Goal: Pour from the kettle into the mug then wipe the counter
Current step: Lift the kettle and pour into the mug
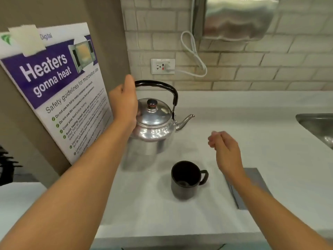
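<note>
A shiny steel kettle with a black arched handle stands at the back of the white counter, spout pointing right. My left hand is closed around the left end of that handle, thumb up. Whether the kettle's base touches the counter I cannot tell. A dark mug sits in front of the kettle, its handle to the right, and looks empty. My right hand hovers to the right of the spout, above the mug, fingers loosely curled and holding nothing. A folded grey cloth lies partly under my right forearm.
A steel sink is set into the counter at the far right. A microwave safety poster covers the wall on the left. On the tiled back wall are a socket with a white cord and a metal dispenser.
</note>
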Action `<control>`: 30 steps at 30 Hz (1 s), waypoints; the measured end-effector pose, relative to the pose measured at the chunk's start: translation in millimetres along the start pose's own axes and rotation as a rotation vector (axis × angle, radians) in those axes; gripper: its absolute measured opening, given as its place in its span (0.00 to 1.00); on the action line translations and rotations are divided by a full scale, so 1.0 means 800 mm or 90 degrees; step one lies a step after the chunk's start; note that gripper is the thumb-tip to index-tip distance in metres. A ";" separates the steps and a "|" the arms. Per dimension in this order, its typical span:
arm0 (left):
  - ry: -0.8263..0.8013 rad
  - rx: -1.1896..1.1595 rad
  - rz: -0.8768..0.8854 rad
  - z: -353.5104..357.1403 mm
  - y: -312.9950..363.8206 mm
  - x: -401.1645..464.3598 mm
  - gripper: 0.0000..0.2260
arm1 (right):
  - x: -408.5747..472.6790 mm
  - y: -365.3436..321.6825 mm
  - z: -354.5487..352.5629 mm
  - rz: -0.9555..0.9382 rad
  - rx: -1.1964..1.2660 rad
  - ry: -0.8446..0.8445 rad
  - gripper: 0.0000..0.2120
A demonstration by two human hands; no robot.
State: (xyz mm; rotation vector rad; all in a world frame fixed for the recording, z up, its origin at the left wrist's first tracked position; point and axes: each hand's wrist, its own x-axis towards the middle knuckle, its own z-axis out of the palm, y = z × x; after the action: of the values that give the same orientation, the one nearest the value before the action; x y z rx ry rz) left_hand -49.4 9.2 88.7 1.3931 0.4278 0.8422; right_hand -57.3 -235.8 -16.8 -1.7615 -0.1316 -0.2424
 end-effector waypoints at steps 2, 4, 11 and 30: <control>-0.003 0.000 0.010 -0.005 0.006 -0.005 0.19 | -0.032 0.037 0.003 0.082 -0.008 -0.065 0.14; -0.002 0.000 0.015 -0.011 0.011 -0.009 0.20 | -0.052 0.056 0.011 0.115 -0.017 -0.119 0.16; -0.009 0.013 0.008 -0.020 0.014 -0.030 0.20 | -0.053 0.075 0.019 0.075 -0.068 -0.123 0.18; -0.053 0.194 0.083 -0.001 -0.001 -0.082 0.22 | -0.012 0.083 -0.015 0.040 -0.059 -0.068 0.19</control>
State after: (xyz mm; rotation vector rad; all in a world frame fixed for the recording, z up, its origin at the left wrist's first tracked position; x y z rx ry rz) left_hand -92.0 -38.3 74.2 1.7467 0.4162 0.8446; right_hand -53.3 -260.2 -80.0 -1.8682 -0.1432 -0.1101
